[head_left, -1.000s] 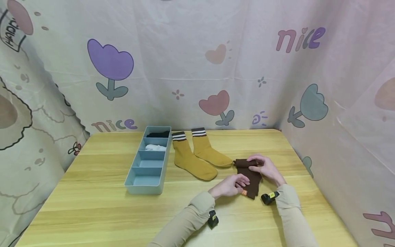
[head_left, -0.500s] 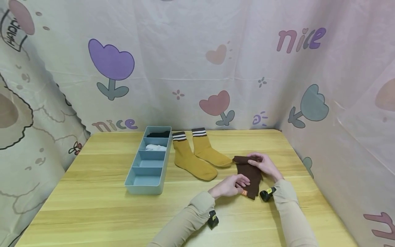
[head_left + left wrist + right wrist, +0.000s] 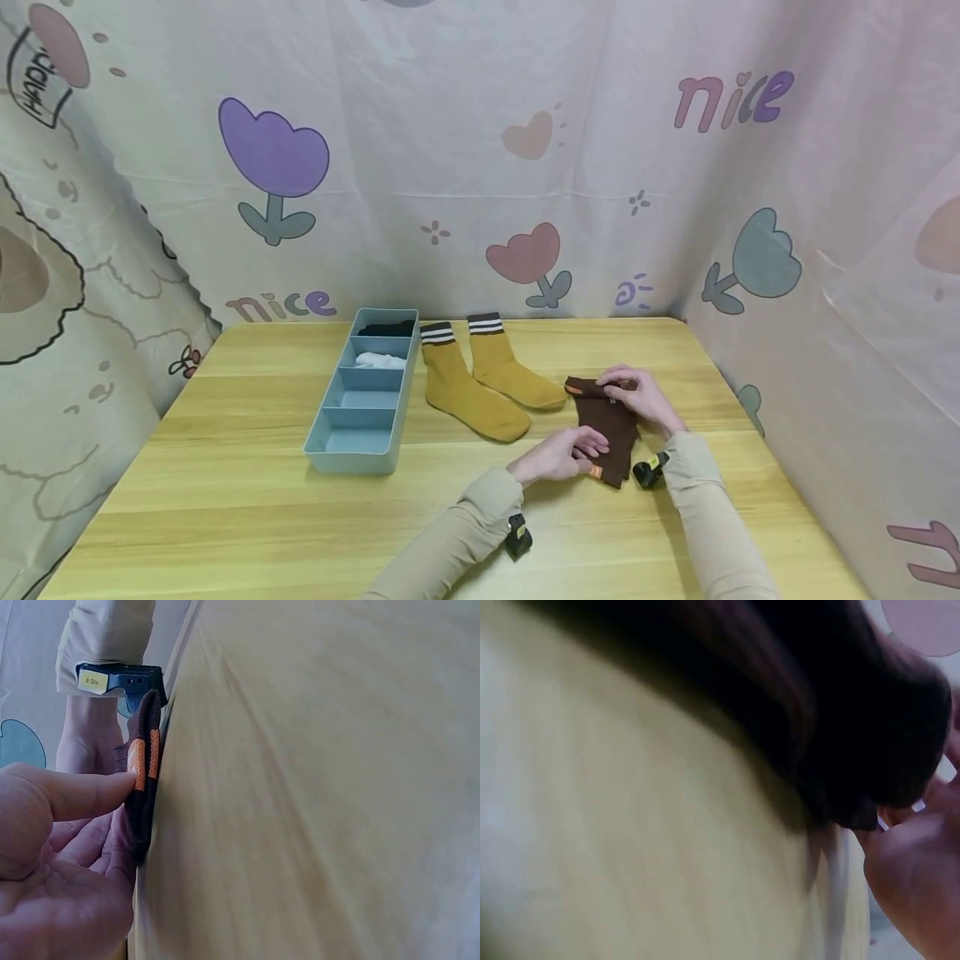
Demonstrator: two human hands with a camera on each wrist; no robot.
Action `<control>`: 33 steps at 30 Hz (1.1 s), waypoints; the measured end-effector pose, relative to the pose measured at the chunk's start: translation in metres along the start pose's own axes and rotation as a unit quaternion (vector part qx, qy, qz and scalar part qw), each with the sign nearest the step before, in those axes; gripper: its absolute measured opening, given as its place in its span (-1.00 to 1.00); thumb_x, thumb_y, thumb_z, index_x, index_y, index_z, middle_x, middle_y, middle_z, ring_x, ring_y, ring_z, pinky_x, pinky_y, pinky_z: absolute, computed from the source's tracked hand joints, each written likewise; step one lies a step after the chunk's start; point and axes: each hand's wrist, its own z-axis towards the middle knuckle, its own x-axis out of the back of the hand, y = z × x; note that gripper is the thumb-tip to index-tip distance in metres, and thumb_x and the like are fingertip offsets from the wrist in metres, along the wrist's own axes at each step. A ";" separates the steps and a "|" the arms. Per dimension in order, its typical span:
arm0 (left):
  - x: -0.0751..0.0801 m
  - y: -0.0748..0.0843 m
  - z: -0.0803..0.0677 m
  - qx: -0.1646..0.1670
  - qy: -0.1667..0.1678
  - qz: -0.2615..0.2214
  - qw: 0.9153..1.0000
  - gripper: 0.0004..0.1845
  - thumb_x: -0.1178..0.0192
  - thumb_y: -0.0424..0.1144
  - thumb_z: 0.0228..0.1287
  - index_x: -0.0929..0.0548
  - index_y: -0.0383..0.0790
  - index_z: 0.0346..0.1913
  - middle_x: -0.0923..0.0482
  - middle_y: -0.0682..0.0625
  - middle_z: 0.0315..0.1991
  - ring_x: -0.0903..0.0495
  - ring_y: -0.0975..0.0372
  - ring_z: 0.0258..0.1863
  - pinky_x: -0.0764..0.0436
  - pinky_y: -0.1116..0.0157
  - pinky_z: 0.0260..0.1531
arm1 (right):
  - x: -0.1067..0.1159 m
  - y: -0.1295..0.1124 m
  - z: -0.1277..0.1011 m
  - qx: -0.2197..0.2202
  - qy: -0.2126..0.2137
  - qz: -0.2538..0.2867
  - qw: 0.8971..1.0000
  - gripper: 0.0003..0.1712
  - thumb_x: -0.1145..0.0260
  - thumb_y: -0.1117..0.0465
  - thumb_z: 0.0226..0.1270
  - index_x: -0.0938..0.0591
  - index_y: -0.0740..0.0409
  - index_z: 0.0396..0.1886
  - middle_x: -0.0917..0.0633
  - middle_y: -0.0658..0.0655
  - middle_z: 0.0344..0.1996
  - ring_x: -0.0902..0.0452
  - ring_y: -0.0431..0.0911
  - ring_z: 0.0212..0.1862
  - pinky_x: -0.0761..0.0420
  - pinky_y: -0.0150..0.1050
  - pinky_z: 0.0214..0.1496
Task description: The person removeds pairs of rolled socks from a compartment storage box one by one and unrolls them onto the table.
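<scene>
A pair of dark brown socks [image 3: 604,425] lies on the table at the right, one on top of the other, with orange labels at the near edge. Their far end is folded over, and an orange patch shows at its left corner. My right hand [image 3: 637,395] pinches this folded end; in the right wrist view the dark fabric [image 3: 885,720] hides most of its fingers. My left hand [image 3: 561,454] rests at the socks' near left edge with loose fingers over the fabric. In the left wrist view its straight thumb [image 3: 94,793] touches an orange label.
Two mustard socks [image 3: 468,396] with striped cuffs lie flat left of the brown ones. Beside them stands a blue-grey divided box [image 3: 352,462], black fabric [image 3: 386,329] in its far compartment and white fabric [image 3: 379,361] in the one before it. Patterned curtains [image 3: 420,167] border the table.
The rolled far end of the brown socks has loosened into a flatter fold, and an orange patch has come into view there. My right hand has shifted slightly away from me; the left stays put.
</scene>
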 end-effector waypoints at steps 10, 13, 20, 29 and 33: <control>-0.003 0.000 0.001 -0.007 -0.007 -0.031 0.999 -0.60 -0.17 -0.64 0.23 -0.54 -0.47 0.15 -0.66 -0.29 0.11 -0.63 -0.06 0.12 -0.54 0.56 -0.04 | 0.006 0.005 0.014 -0.023 -0.061 -0.040 0.997 -0.68 -0.44 0.39 0.22 -0.68 0.36 -0.01 -0.73 0.41 -0.05 -0.63 -0.17 -0.13 -0.57 -0.43 -0.15; -0.004 0.000 0.001 -0.003 -0.001 -0.035 0.999 -0.60 -0.18 -0.64 0.22 -0.54 -0.46 0.14 -0.67 -0.29 0.10 -0.64 -0.05 0.11 -0.53 0.57 -0.05 | 0.007 0.004 0.019 -0.028 -0.060 -0.062 0.996 -0.70 -0.42 0.35 0.26 -0.68 0.38 -0.03 -0.75 0.40 -0.08 -0.65 -0.14 -0.15 -0.57 -0.42 -0.15; 0.000 0.000 0.000 -0.011 -0.002 -0.032 0.999 -0.60 -0.16 -0.65 0.23 -0.53 -0.49 0.14 -0.66 -0.30 0.11 -0.63 -0.08 0.13 -0.53 0.58 -0.05 | 0.005 0.003 0.026 -0.064 -0.045 -0.079 0.994 -0.65 -0.35 0.25 0.38 -0.66 0.37 0.07 -0.74 0.38 -0.02 -0.67 -0.07 -0.09 -0.56 -0.40 -0.09; 0.000 0.001 -0.001 -0.021 -0.005 -0.028 0.999 -0.60 -0.15 -0.66 0.23 -0.52 -0.51 0.15 -0.65 -0.33 0.12 -0.63 -0.11 0.13 -0.52 0.59 -0.05 | 0.001 0.004 0.025 -0.036 0.007 -0.021 0.999 -0.61 -0.42 0.38 0.25 -0.66 0.34 0.08 -0.62 0.39 0.05 -0.46 0.05 -0.02 -0.46 -0.36 -0.03; 0.000 0.001 -0.001 -0.007 -0.002 -0.026 1.000 -0.60 -0.16 -0.65 0.24 -0.53 -0.47 0.15 -0.66 -0.28 0.12 -0.63 -0.07 0.13 -0.53 0.57 -0.04 | 0.000 0.005 0.027 -0.038 -0.027 -0.009 0.999 -0.57 -0.46 0.38 0.18 -0.66 0.32 0.08 -0.63 0.38 0.09 -0.52 0.03 -0.04 -0.49 -0.39 -0.09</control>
